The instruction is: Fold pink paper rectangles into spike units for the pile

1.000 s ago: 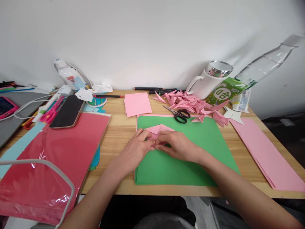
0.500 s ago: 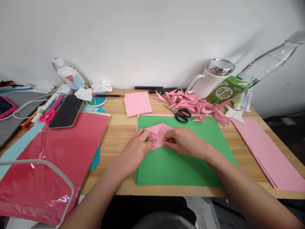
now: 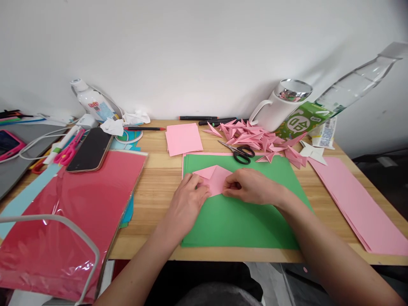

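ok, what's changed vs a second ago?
Right hand moved rightward along the folded pink paper, away from the left hand, baring more paper. Left hand stayed at the paper's left side. Black-handled scissors and pink folded pile unmoved.

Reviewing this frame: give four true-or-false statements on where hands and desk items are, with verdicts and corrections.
1. The left hand and right hand both touch the folded pink paper. True.
2. The black-handled scissors are in the right hand. False: they lie at the far edge of the green paper.
3. The pink squares lie left of the white mug. True.
4. The phone lies right of the pink squares. False: it lies left of them.
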The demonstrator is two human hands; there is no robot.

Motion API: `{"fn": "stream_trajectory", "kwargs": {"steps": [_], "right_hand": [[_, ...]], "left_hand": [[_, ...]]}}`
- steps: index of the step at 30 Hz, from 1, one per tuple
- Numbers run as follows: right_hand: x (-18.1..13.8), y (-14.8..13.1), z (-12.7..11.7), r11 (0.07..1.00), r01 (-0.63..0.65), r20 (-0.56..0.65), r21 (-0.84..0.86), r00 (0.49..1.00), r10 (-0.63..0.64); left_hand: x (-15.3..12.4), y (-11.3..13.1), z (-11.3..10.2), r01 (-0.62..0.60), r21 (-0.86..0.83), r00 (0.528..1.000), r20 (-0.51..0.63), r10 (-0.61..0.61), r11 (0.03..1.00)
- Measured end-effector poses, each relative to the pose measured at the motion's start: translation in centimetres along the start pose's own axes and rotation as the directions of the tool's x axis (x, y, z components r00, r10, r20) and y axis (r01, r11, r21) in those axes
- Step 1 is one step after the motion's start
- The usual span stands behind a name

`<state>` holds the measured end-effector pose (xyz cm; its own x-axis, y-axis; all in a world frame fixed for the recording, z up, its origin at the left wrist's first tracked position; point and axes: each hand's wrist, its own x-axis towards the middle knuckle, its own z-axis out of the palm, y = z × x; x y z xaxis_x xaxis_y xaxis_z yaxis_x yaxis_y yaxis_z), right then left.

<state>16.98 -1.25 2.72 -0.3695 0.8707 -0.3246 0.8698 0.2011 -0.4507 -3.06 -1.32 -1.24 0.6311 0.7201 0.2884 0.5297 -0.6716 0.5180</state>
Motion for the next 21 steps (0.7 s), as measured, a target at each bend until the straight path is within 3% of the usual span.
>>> {"fn": "stream_trajectory", "kwargs": {"steps": [7,10,12,15,18,21], "right_hand": [[0.0,0.7,0.3,0.999,0.025,-0.007,0.047,1.000,-0.024],[0.3,1.7,0.8,0.983,0.055,-0.160,0.175,0.987,-0.027],[0.7,2.4,1.1,0.967,0.049,-0.375,0.251,0.926,0.051],[1.3,3.2,1.4,0.971,0.135,-0.563,0.198,0.826,0.001],[1.3,3.2,1.6,0.959,0.244,-0.617,0.147,0.780,-0.104],[1.0,2.6,2.0,0.926,0.327,-0.605,0.188,0.781,-0.153]], "left_hand": [[-0.4,-0.2,-0.9,-0.046,-0.045,0.996,0.072,0.049,0.998],[-0.5,-0.3,-0.9,-0.087,0.023,0.993,0.083,0.085,0.996],[-0.9,-0.5,-0.9,-0.143,0.090,0.987,0.081,0.136,0.986],[-1.5,-0.9,-1.3,-0.247,0.206,0.967,0.117,0.227,0.947],[-1.9,-1.4,-2.4,-0.346,0.340,0.937,0.164,0.308,0.874],[-1.7,-1.7,-3.4,-0.344,0.430,0.939,0.165,0.302,0.835]]}}
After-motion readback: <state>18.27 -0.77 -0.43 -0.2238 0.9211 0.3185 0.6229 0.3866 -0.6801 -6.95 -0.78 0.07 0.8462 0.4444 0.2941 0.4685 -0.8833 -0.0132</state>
